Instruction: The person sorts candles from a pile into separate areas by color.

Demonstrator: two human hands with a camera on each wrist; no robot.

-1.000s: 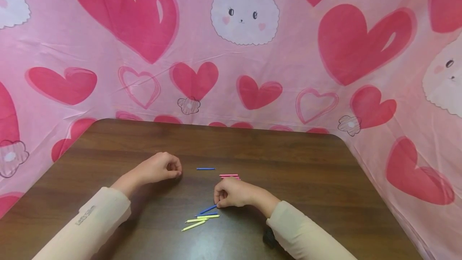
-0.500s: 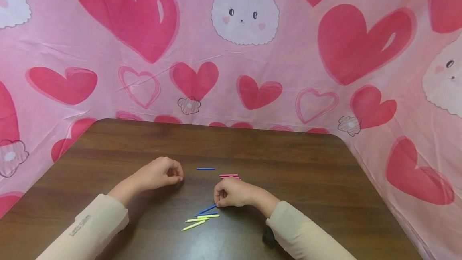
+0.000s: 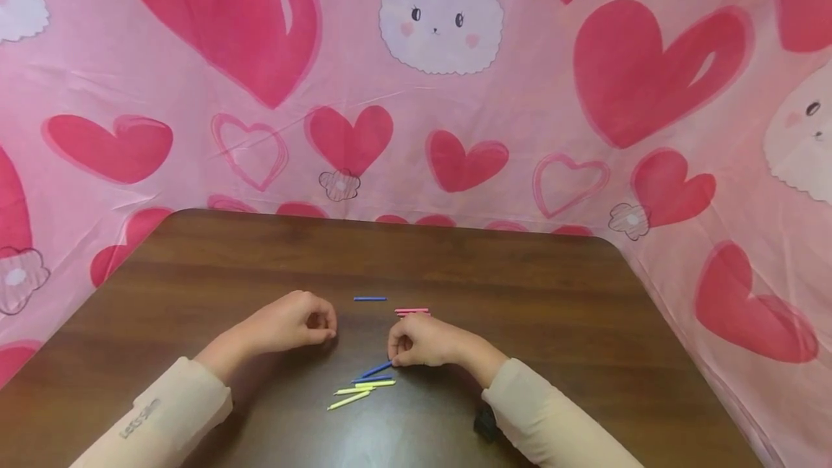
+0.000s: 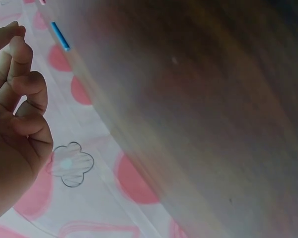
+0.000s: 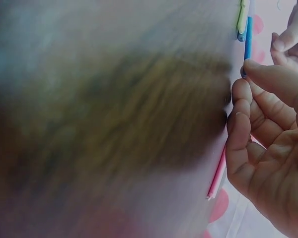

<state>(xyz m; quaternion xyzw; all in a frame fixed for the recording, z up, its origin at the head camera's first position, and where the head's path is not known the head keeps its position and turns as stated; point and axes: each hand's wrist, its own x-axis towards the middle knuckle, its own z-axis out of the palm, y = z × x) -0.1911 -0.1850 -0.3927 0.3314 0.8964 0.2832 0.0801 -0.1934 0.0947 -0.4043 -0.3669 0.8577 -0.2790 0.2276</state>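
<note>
My right hand pinches the end of a thin blue stick between thumb and fingertips, low over the table. The right wrist view shows the thumb tip on that blue stick. Its other end slants over a second blue stick, beside several yellow sticks. To the left, my left hand hovers with loosely curled fingers, thumb tip near the index finger, and nothing visible between them. Pink sticks lie just behind my right hand, partly hidden by it.
A lone blue stick lies farther back on the brown wooden table. A pink cloth with hearts and rabbits hangs around the table's back and sides. A small black object shows beneath the right sleeve.
My left hand has come slightly right and nearer to me. The right hand keeps its pinch on the blue stick, almost still. The whole head view has shifted a little.
</note>
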